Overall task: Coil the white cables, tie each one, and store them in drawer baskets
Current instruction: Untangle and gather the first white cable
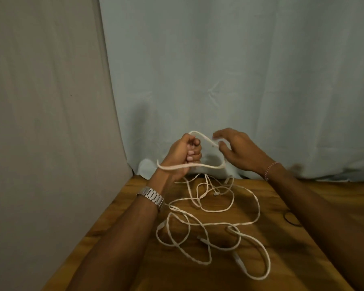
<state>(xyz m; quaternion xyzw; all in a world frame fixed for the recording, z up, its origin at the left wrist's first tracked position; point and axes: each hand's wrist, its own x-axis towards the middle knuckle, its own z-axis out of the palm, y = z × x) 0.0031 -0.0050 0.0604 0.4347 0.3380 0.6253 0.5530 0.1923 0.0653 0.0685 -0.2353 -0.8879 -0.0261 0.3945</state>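
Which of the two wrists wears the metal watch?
The left wrist: a silver link-band watch sits on it, below the left hand gripping the white cable loop. The right wrist carries only a thin beaded bracelet.

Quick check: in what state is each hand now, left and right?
Left hand: closed, gripping a loop of white cable.
Right hand: fingers spread; blurred, cannot tell whether it holds the cable.
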